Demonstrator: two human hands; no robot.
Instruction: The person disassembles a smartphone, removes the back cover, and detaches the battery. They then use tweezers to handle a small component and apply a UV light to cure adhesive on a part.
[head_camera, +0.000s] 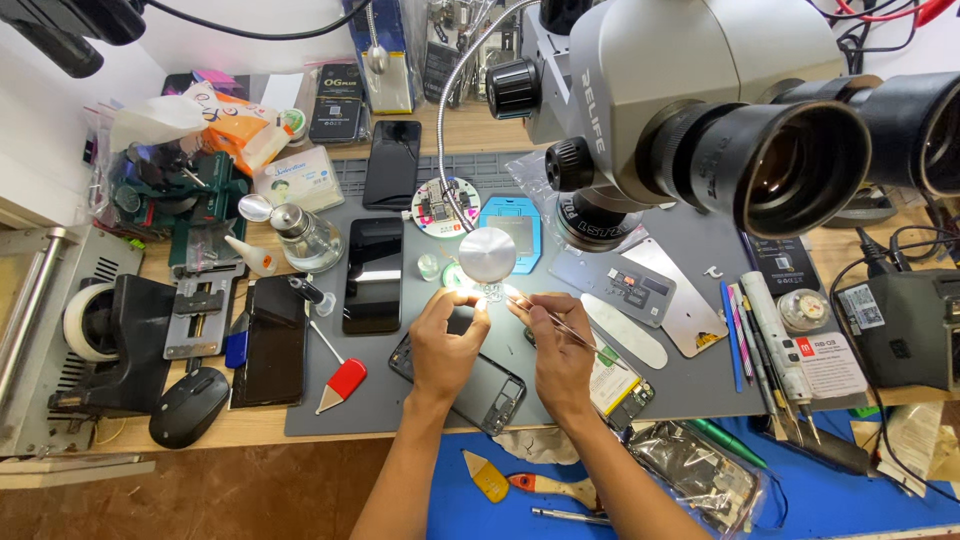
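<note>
My left hand (447, 345) pinches something very small between thumb and fingertips under a bright round lamp head (487, 254) on a flexible neck. Too small and too brightly lit, the piece cannot be identified. My right hand (562, 350) grips thin metal tweezers (545, 314), their tips pointing at that lit spot. Both hands hover over an opened dark phone frame (490, 388) lying on a grey work mat (700, 375). A stereo microscope (690, 100) hangs above to the right.
Two black phones (373, 274) (392, 163) lie on the mat's left. A red-tipped pry tool (340, 384), a glass bottle (305, 235), a mouse (188, 405) and clamps sit left. Pens, tools and a grey box (905, 325) crowd the right. Below lies a blue mat (830, 500).
</note>
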